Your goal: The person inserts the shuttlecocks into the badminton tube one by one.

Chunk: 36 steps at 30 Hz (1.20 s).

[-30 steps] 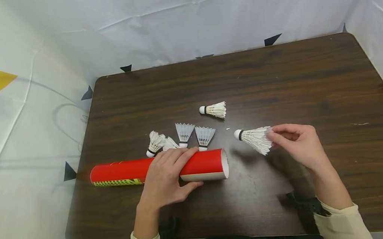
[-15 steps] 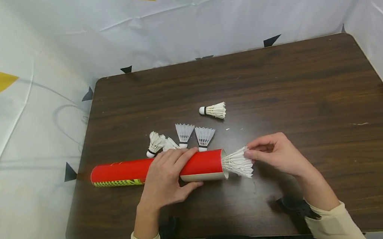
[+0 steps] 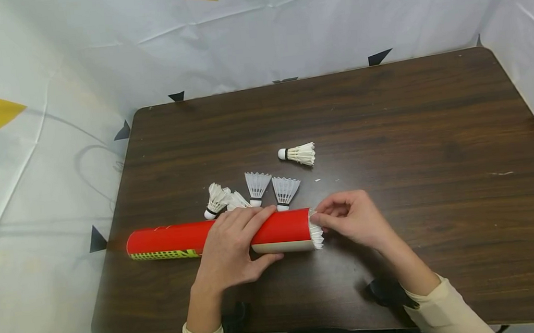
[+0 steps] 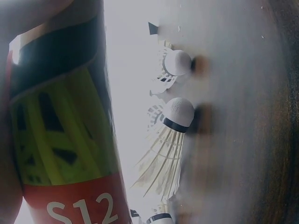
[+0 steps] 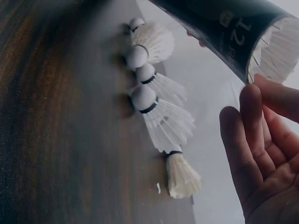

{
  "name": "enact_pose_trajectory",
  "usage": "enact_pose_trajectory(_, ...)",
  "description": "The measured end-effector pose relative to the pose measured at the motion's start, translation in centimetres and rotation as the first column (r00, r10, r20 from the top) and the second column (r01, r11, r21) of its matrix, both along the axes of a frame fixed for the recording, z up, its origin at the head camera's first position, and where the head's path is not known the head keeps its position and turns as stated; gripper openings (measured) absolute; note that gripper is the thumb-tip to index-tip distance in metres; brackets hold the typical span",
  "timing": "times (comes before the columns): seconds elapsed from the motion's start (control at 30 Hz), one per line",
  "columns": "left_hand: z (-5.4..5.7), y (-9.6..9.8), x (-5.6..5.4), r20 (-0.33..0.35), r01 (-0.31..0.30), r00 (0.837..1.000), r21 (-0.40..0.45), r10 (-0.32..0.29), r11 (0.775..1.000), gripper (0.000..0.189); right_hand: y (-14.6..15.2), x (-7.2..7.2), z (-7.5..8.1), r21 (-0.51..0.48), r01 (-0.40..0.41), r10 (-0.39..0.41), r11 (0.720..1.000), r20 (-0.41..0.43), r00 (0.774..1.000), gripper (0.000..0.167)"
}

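A red shuttlecock tube (image 3: pixel 282 226) lies on its side across the table, its mouth facing right. My left hand (image 3: pixel 233 247) grips it from above, fingers over the far side and thumb along the near side. Inside the mouth sits a feather shuttlecock (image 3: pixel 317 234), with only its skirt edge sticking out; its cork is hidden in the tube. My right hand (image 3: pixel 352 219) pinches that skirt edge between thumb and forefinger. The right wrist view shows the pinched feathers (image 5: pixel 275 53) within the tube's rim.
Just behind the tube lie two plastic shuttlecocks (image 3: pixel 285 190) and, further left, feather shuttlecocks (image 3: pixel 216 198), one partly hidden. Another feather shuttlecock (image 3: pixel 300 154) lies farther back. The dark wooden table (image 3: pixel 434 137) is bordered by white sheeting (image 3: pixel 285 34).
My right hand has moved left with the shuttlecock, which has slid cork-first into the tube's mouth. The left hand and tube have stayed in place.
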<state>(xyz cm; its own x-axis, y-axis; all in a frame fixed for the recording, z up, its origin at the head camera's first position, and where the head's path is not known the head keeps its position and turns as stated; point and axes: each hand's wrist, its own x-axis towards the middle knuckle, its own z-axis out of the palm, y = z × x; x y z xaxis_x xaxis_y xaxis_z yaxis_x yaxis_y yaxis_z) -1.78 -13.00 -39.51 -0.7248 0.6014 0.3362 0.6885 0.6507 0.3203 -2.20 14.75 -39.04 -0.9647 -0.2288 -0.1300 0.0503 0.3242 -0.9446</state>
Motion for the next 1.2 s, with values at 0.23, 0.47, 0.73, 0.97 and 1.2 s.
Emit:
enact_pose_trajectory(0.23,0.0,-0.1,-0.1,0.003,-0.004,1.0,-0.009,0.004,1.0,0.083,-0.7,-0.2,-0.4,0.091,0.031,-0.03,0.995,-0.019,0.999,0.012)
enact_pose_trajectory(0.47,0.0,-0.1,-0.1,-0.005,0.0,1.0,-0.006,0.0,1.0,0.083,-1.4,-0.5,-0.6,0.105,0.035,-0.028,0.994,-0.072,0.997,0.014)
enact_pose_trajectory(0.73,-0.1,0.1,-0.1,-0.015,0.012,1.0,-0.003,-0.012,1.0,0.082,-2.7,-0.8,-0.8,0.151,0.05,-0.036,0.987,-0.091,0.995,0.02)
enact_pose_trajectory(0.97,-0.1,0.1,-0.2,0.002,0.013,1.0,-0.009,-0.013,1.0,0.082,-3.8,-1.0,-0.2,0.275,0.092,-0.082,0.957,-0.048,0.995,0.021)
enact_pose_trajectory(1.2,-0.2,0.2,-0.1,0.005,0.014,1.0,-0.001,-0.014,1.0,0.083,-4.2,-1.2,0.1,0.302,0.091,-0.077,0.949,-0.057,0.995,0.019)
